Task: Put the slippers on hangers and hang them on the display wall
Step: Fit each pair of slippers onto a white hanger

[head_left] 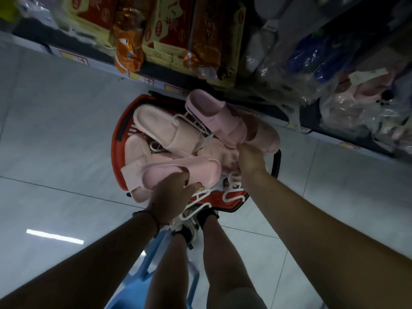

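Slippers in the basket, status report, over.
Left hand grips a pink slipper. Right hand grips another pair. White hangers loose in red basket. Nothing hung yet.

left hand [171, 195]: grip curled, arm extended | right hand [250, 158]: grip curled, arm extended

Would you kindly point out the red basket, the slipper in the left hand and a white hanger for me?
red basket [116, 139]: head view, on its left rim.
pink slipper [178, 172]: head view, middle of the slipper that the left hand [171, 201] grips.
white hanger [234, 192]: head view, on the loose hanger near the basket's front rim.
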The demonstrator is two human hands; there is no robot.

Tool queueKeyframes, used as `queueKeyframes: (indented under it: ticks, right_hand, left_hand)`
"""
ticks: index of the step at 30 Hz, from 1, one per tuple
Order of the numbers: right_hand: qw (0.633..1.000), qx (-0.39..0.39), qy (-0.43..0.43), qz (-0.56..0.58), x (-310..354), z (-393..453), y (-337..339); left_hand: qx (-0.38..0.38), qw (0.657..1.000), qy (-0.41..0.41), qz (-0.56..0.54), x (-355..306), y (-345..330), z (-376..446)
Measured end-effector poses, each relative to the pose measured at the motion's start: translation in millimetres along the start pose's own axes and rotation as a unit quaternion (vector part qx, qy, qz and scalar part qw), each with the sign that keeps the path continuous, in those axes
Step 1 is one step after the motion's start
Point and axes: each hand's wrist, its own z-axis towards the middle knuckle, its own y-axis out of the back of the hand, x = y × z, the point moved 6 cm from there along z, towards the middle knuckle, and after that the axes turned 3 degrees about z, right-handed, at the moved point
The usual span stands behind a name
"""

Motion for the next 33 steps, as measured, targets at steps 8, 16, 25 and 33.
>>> queueKeyframes:
  ticks: [8, 16, 25, 33]
  right_hand:
    - [0.996, 0.063, 0.014, -0.057, -32, -74, 9]
    - [0.997, 0.009, 0.076, -0.03, 3, -178, 30]
    - [0.986, 0.069, 0.15, 0.024, 59, -307, 57]
    - [0.972, 0.126, 0.193, 0.053, 125, -382, 78]
  left_hand:
    - [0.024, 0.996, 0.038, -0.074, -19, 42, -22]
    - [0.029, 0.978, 0.029, -0.203, -65, 91, -60]
    - [0.01, 0.907, 0.082, -0.413, -157, 142, -111]
    - [-0.053, 0.866, -0.045, -0.494, -256, 206, -178]
